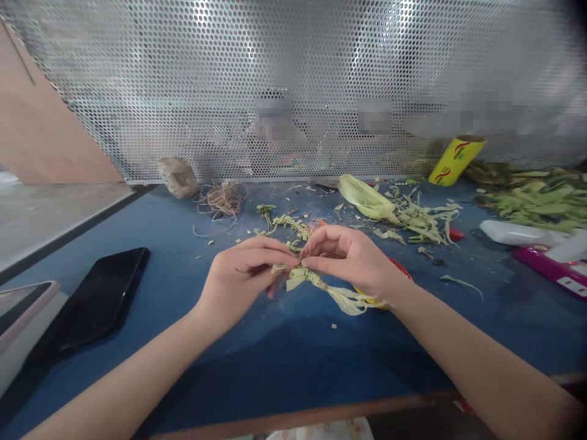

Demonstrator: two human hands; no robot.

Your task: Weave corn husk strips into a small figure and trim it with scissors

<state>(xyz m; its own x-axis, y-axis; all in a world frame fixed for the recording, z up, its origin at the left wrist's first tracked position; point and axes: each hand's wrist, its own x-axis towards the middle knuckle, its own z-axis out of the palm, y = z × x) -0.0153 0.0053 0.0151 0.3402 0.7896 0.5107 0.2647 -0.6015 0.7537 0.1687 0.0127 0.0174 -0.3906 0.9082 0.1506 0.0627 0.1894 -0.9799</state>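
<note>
My left hand [247, 269] and my right hand [353, 256] meet over the middle of the blue table, fingertips pinched close together. Between them is a pale green braided husk strip [312, 278], its loose frayed tail hanging below my right hand. Both hands are closed on it; the exact grip point is hidden by the fingers. Just behind the fingers lies another knobbly braided green strand [293, 225]. A red and yellow round object [401, 269] sits under my right wrist, mostly covered.
Perforated metal screen [302, 61] stands behind the table [284, 379]. Left: a black phone [98, 293], twine [222, 200], a tape roll [178, 177]. Right: a green corn husk [367, 197], shredded strips [426, 220], a yellow tube [456, 160], a leaf pile [541, 201], a purple item [550, 269].
</note>
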